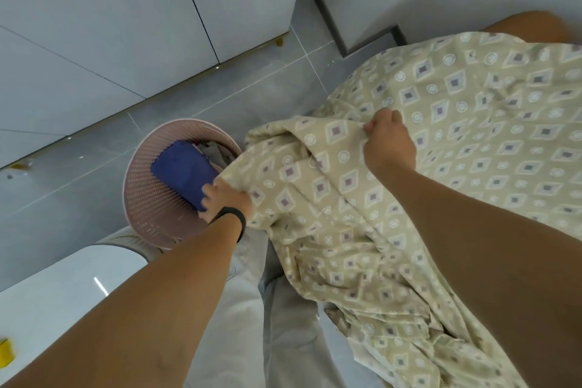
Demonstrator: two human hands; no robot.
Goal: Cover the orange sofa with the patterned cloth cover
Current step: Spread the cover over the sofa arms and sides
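**Spreading the cover: one corner still over the basket**

Gripping the patterned cloth cover (409, 167) at two places, the person stands over it with both arms reaching down. Their left hand (225, 197) has its fingers curled round a bunched edge of the cloth, right above the pink basket (138, 186); their right hand (389, 143) pinches a raised fold further in. Most of the cover lies draped over the orange sofa (529, 27), of which only a small bare patch shows at the top right; the near part hangs down in loose folds toward the floor.

Risks, as I judge them: the edge in the left hand hangs just over the basket, so a pull to the side could snag the cloth on the rim and tip the basket, or drag out the blue cloth (184, 173) lying in it. The trailing folds beside the person's legs could be stepped on, which would yank the cover off the sofa. Pulling unevenly from two close grips may leave the far orange patch uncovered.

Count: one cover, one sofa, one basket, one blue cloth, two hands, both holding the cover
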